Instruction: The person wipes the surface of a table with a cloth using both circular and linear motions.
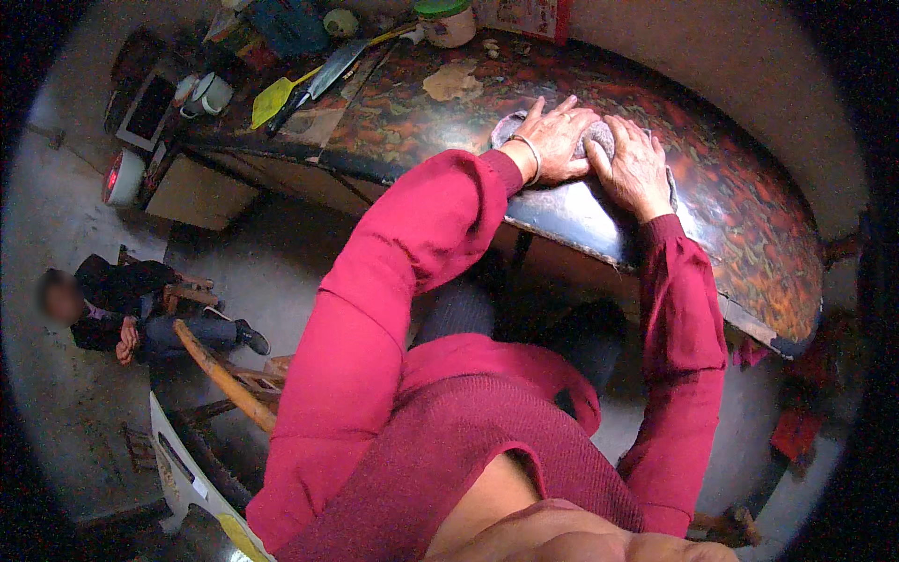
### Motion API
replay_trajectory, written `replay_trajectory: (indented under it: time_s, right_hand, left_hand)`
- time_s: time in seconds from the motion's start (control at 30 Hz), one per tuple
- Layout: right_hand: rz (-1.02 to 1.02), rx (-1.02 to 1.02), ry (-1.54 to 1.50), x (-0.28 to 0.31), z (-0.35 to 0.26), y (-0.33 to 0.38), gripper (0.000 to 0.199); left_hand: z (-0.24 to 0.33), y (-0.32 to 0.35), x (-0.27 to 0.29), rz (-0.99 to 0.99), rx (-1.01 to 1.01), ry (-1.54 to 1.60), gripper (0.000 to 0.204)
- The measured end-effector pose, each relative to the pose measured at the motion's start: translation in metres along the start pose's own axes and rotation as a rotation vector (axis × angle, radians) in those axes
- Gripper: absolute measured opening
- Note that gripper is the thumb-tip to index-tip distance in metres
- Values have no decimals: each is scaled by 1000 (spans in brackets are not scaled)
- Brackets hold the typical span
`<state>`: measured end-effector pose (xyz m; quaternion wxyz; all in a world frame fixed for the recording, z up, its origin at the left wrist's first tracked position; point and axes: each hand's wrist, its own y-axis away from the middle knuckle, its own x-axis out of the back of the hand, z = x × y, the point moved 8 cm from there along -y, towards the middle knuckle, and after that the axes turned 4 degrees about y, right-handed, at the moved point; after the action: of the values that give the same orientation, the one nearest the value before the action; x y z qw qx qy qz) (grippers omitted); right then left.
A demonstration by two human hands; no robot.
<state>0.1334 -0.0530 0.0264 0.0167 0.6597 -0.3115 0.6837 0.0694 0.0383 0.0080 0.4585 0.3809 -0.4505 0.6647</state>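
While both palms bear down on it, the greyish, rounded lump of dough (pixel 599 139) sits near the front edge of the dark, red-patterned table (pixel 740 215), mostly hidden, only a dull floured patch showing between the hands. Left hand (pixel 557 140) lies flat over it, fingers spread, a thin bangle at the wrist; right hand (pixel 635 169) cups its other side, fingers together. Up the table, well apart: a pale flat scrap of dough (pixel 452 81), a green-lidded jar (pixel 446 21), a long dark knife blade (pixel 330 70), a yellow plastic scraper (pixel 273 97), a white mug (pixel 212 94). Down left, a seated person (pixel 131 309) on the floor.
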Motion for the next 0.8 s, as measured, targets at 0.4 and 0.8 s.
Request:
replay_trajectory:
  time_s: [0.4, 0.8]
  right_hand:
    - [-28, -88, 31, -7, 9, -14, 63]
    - [3, 33, 40, 16, -15, 38, 70]
  left_hand:
    - [-17, -20, -9, 28, 70, -42, 69]
    - [15, 22, -4, -14, -90, -32, 74]
